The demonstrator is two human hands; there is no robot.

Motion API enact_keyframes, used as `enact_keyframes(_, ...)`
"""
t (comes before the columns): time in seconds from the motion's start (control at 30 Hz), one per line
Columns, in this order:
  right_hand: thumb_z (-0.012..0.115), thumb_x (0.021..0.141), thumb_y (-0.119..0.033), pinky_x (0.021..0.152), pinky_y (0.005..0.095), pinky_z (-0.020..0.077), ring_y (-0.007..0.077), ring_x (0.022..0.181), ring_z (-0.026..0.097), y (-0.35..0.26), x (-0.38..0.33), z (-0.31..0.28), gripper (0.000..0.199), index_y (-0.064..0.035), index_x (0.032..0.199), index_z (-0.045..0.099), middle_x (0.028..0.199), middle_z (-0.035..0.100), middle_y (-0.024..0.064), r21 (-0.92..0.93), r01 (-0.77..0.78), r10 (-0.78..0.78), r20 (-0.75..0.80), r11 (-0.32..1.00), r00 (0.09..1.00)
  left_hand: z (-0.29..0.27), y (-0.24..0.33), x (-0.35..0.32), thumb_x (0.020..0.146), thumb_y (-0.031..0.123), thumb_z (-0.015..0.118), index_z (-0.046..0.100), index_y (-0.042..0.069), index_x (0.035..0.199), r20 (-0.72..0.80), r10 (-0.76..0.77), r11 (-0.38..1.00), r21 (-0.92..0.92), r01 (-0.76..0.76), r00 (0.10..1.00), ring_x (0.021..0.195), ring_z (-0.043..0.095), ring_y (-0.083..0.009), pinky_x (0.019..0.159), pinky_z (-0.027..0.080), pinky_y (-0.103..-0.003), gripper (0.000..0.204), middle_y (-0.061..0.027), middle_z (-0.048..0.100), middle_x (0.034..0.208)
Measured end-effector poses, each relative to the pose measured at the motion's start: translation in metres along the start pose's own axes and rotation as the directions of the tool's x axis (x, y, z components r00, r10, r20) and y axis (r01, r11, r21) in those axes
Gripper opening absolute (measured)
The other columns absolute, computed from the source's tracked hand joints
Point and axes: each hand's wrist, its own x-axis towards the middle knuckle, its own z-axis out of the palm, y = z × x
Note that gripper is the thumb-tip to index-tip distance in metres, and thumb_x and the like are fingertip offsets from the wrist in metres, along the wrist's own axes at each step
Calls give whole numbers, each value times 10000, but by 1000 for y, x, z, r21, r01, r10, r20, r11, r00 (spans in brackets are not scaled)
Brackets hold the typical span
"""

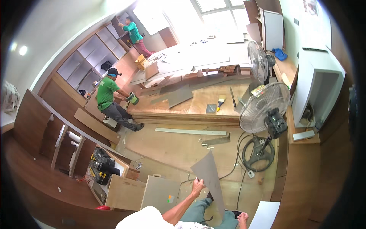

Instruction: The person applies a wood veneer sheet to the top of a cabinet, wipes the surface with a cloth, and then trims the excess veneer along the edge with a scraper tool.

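My left hand (198,187) grips the left edge of a thin grey sheet (212,177), which stands tilted in front of my legs with a pointed corner upward. The sheet looks like laminate and narrows toward its lower end between my knees. My right hand (243,219) is at the lower edge of the picture, beside my right knee, with its fingers curled. Whatever lies within those fingers, if anything, is hidden. Just right of that hand is a pale white panel (264,215); I cannot tell whether they touch.
A stack of plywood (213,93) bears a paintbrush (220,102) and a grey board (180,96). Pedestal fans (265,105) and cables stand right. Power tools (102,166) sit in a box left. One person in green (107,91) bends at the stack; another (134,33) works at far shelves.
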Motion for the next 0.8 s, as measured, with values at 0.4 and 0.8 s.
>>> enact_keyframes(0.4,659,889,-191,498,207,444,94,640,562,-82,-35,193,344,-99,1196,533,860,580,14,-141,267,-236,205,953,950,-89,45,65,839,139,517,487,31,1003,45,-159,981,-104,163,986,836,555,-205,690,583,-426,199,-80,501,893)
enact_keyframes(0.8,665,819,-181,1012,438,413,389,1218,473,-195,-198,368,650,-53,1401,408,1354,482,202,-373,928,-694,672,-17,258,-82,163,17,856,123,511,462,51,1208,-85,36,919,-389,-67,996,903,575,-230,766,563,-420,362,-97,542,1042)
